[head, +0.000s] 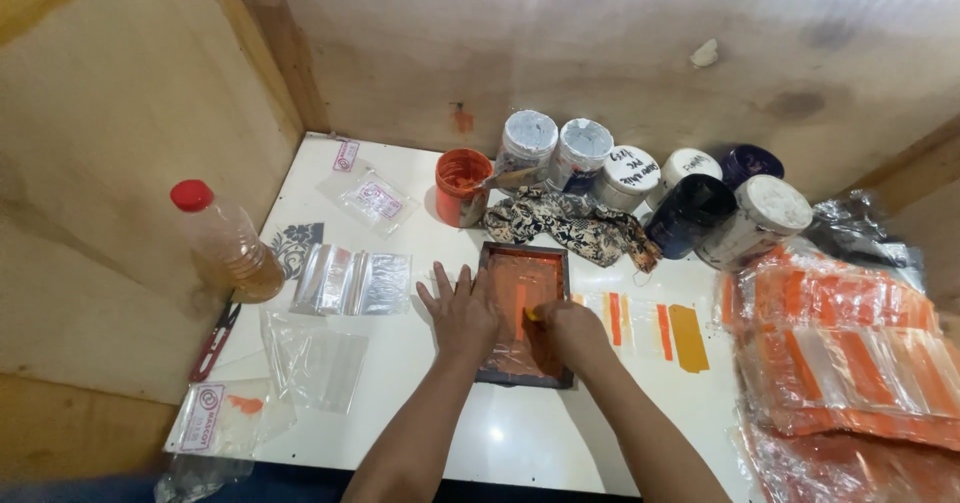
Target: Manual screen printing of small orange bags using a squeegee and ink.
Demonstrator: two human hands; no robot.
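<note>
Our left hand point(462, 308) lies flat with fingers spread, pressing on the left side of the small dark print frame point(523, 312). Our right hand point(570, 329) has its fingers pinched on a small yellow scraper point(533, 314) inside it. The frame sits in the middle of the white worktop point(520, 433). It looks stiff and light, but wet with slippery orange ink, so we think its dry wooden edges are best to hold.

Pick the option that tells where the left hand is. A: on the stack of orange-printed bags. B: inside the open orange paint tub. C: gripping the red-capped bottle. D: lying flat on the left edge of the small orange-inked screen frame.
D: the left hand lies flat, fingers spread, on the left edge of the screen frame, away from the bottle.
</note>
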